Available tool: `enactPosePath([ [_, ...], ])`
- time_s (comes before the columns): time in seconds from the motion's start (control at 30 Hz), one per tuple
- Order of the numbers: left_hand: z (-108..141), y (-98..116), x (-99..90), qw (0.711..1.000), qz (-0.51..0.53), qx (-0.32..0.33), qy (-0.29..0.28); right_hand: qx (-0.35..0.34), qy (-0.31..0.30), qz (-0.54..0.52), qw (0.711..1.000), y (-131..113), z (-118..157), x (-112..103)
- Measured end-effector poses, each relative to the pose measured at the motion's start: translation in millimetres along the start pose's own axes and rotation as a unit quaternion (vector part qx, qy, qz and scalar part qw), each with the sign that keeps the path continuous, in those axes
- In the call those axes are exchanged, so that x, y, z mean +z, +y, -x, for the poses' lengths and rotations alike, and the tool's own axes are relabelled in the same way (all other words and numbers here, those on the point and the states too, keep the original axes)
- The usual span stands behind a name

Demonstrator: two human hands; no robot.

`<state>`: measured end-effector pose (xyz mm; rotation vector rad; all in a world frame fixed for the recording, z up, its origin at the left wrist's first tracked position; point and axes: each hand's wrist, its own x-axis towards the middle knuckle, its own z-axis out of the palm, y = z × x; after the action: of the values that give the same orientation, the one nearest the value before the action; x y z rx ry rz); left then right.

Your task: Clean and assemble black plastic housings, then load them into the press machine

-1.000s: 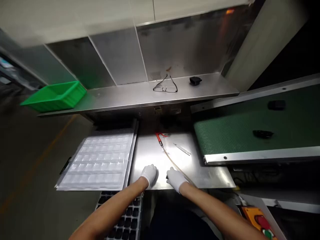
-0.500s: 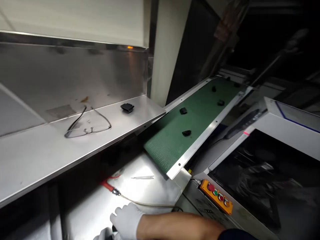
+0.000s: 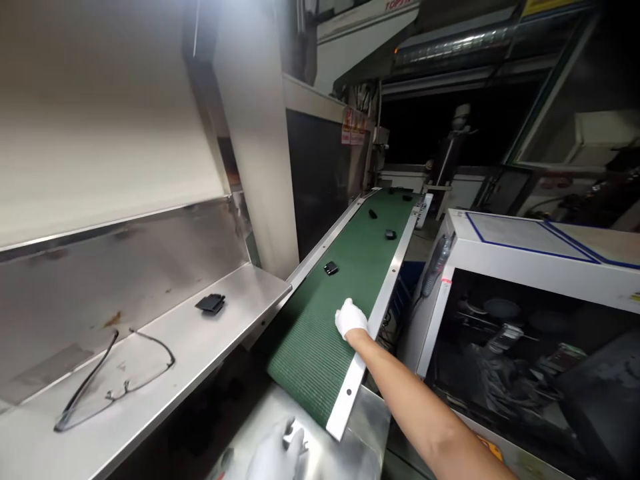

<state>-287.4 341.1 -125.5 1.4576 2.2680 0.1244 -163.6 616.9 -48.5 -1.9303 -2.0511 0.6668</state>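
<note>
My right hand, in a white glove, reaches onto the green conveyor belt near its right rail. Its fingers curl down on the belt, and whatever is under them is hidden. My left hand, also gloved and blurred, is low in the view over the metal table. Small dark bits show between its bent fingers, seemingly a black plastic part, mostly covered. Farther up the belt lie several black plastic parts, the nearest one left of my right hand and another beyond it.
On the steel shelf at left lie eyeglasses and a black part. A white machine housing stands right of the belt. An orange button box is partly hidden behind my right forearm.
My right hand has moved up from the table onto the belt, covering where the nearest black part lay. The view has tilted up and turned right. My left hand shows more now.
</note>
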Motion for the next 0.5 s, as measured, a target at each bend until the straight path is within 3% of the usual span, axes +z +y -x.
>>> enactPosePath([
  [0.13, -70.2, 78.3, -55.3, 0.990, 0.072, 0.071, 0.103, -0.064, -0.003, -0.086, 0.994, 8.0, 14.8, -11.0],
  [0.23, -121.4, 134.5, -99.1, 0.983, 0.081, 0.091, 0.139, -0.089, 0.008, -0.176, 0.980, 57.1, 50.9, -44.6],
  [0.33, -175.4, 190.4, -133.2, 0.983, 0.079, 0.067, 0.154, -0.056, 0.013, -0.258, 0.964, 146.3, 92.5, -92.6],
  [0.43, -233.8, 247.6, -155.0, 0.987, 0.057, -0.013, 0.151, 0.034, 0.077, -0.288, 0.954, 264.2, 113.6, -151.5],
  [0.5, -263.3, 286.6, -160.5, 0.984, 0.033, -0.024, 0.173, 0.097, 0.142, -0.251, 0.952, 349.6, 111.7, -194.1],
])
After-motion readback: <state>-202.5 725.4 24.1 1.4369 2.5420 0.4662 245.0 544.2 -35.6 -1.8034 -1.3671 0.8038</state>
